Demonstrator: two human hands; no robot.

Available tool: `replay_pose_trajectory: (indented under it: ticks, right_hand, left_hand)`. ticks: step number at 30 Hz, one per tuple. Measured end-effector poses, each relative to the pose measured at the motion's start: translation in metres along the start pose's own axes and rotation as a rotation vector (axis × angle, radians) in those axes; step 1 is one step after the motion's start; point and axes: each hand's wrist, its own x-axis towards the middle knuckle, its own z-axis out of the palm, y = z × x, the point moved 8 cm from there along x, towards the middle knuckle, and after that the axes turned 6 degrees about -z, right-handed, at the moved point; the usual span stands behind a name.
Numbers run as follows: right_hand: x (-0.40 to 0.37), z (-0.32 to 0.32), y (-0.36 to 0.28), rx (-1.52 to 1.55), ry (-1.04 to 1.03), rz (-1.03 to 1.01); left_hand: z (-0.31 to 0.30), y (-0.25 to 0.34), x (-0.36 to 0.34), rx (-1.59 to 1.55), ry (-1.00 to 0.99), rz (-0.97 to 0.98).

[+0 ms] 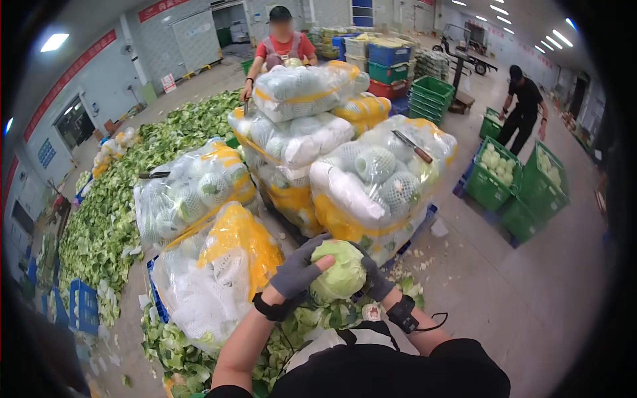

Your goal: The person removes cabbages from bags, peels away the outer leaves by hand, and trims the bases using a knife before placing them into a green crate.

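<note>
A pale green cabbage [337, 270] is held up in front of my body between both gloved hands. My left hand [296, 270], in a grey glove, wraps its left side, the bare thumb showing on the front. Along the right side of the cabbage curves my right hand [377, 278], also grey-gloved, its fingers partly hidden behind the head. Just beyond the hands stand clear bags of net-wrapped cabbages [381, 176]. A knife [413, 146] with a brown handle lies on the right bag, and a dark-handled knife [155, 175] rests on the left one.
Loose leaves [179, 132] cover the floor on the left and below my hands. White foam nets [229, 282] lie on the near-left bag. A person [285, 43] works behind the bags; another person [526, 106] stands at right by green crates [494, 182] of cabbages.
</note>
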Motion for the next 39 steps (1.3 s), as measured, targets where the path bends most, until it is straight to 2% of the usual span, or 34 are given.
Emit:
replay_pose_trajectory:
  ticks: [2,3,4,6,8,9,10,11,12,13,15,16,18,19,21,22,24,25,26,28,29,30,32,34,36,37,38,39]
  right_hand:
    - [-0.006,-0.005,0.007,0.185,0.125,0.163]
    - [-0.01,-0.017,0.019,0.304,0.148,0.258]
    - [-0.005,-0.008,0.016,0.634,0.105,0.293]
    - [0.002,-0.005,-0.031,-0.759,-0.092,-0.19]
    - [-0.007,-0.013,-0.041,-0.588,0.017,-0.353]
    - [-0.011,-0.039,-0.021,-0.276,0.177,-0.358]
    - [0.0,-0.039,0.003,0.407,0.299,0.117]
    - [0.006,-0.042,0.002,0.52,0.231,0.146]
    - [0.008,-0.043,0.002,0.632,0.159,0.179]
    - [0.01,-0.048,-0.002,0.63,0.172,0.183]
    - [0.006,-0.049,-0.004,0.574,0.167,0.251]
    - [0.001,-0.045,-0.003,0.575,0.176,0.262]
    - [0.0,-0.02,-0.019,0.664,-0.075,0.176]
    - [0.001,-0.021,-0.023,0.665,-0.069,0.165]
    - [-0.002,-0.031,-0.022,0.545,0.036,0.161]
    - [-0.006,-0.033,-0.022,0.549,0.053,0.151]
    - [-0.012,-0.041,-0.025,0.604,0.122,0.146]
    - [-0.013,-0.044,-0.026,0.601,0.134,0.14]
    - [-0.014,-0.05,-0.025,0.535,0.173,0.133]
    - [-0.017,-0.057,-0.022,0.472,0.226,0.125]
    - [-0.018,-0.063,-0.018,0.457,0.272,0.137]
    - [-0.018,-0.069,-0.016,0.441,0.315,0.147]
    - [-0.019,-0.069,-0.02,0.446,0.361,0.138]
    - [-0.018,-0.062,-0.03,0.528,0.346,0.1]
    - [-0.014,-0.072,-0.031,0.495,0.312,0.041]
    - [-0.011,-0.072,-0.037,0.458,0.274,-0.006]
    - [-0.011,-0.075,-0.04,0.455,0.273,-0.014]
    - [-0.012,-0.078,-0.042,0.488,0.307,0.007]
  left_hand:
    - [0.012,0.034,-0.01,0.46,0.053,0.499]
    - [0.022,0.04,-0.019,0.552,0.077,0.658]
    - [0.026,0.041,-0.024,0.554,0.092,0.646]
    - [0.04,0.037,-0.036,0.54,0.07,0.668]
    - [0.049,0.019,-0.046,0.478,-0.002,0.577]
    - [0.058,0.012,-0.049,0.465,-0.131,0.486]
    - [0.063,0.004,-0.051,0.458,-0.255,0.41]
    - [0.051,0.003,-0.05,0.418,-0.129,0.384]
    - [0.034,0.008,-0.044,0.428,-0.002,0.479]
    - [0.014,0.005,-0.032,0.219,0.101,0.439]
    - [0.002,0.025,-0.005,0.071,0.255,0.374]
    - [0.001,0.017,0.01,0.087,0.235,0.304]
    - [0.028,0.017,0.022,-0.087,0.07,0.078]
    - [0.033,0.015,0.024,-0.083,0.059,0.077]
    - [0.028,0.017,0.015,0.117,0.266,0.251]
    - [0.031,0.014,0.013,0.118,0.249,0.243]
    - [0.035,0.021,0.007,0.312,0.326,0.342]
    - [0.034,0.02,0.007,0.076,0.335,0.294]
    - [0.034,0.022,0.009,0.07,0.324,0.29]
    - [0.026,0.01,0.018,-0.036,0.283,0.104]
    - [0.029,0.002,0.023,-0.107,0.201,-0.039]
    - [0.032,-0.001,0.025,-0.104,0.193,-0.042]
    - [0.028,0.002,0.026,-0.058,0.306,0.083]
    - [0.032,0.011,0.019,0.02,0.332,0.126]
    - [0.068,0.025,0.006,0.18,-0.053,0.197]
    - [0.09,0.036,-0.004,0.304,-0.382,0.405]
    - [0.093,0.037,-0.001,0.306,-0.387,0.411]
    - [0.079,0.052,0.003,0.357,-0.079,0.527]
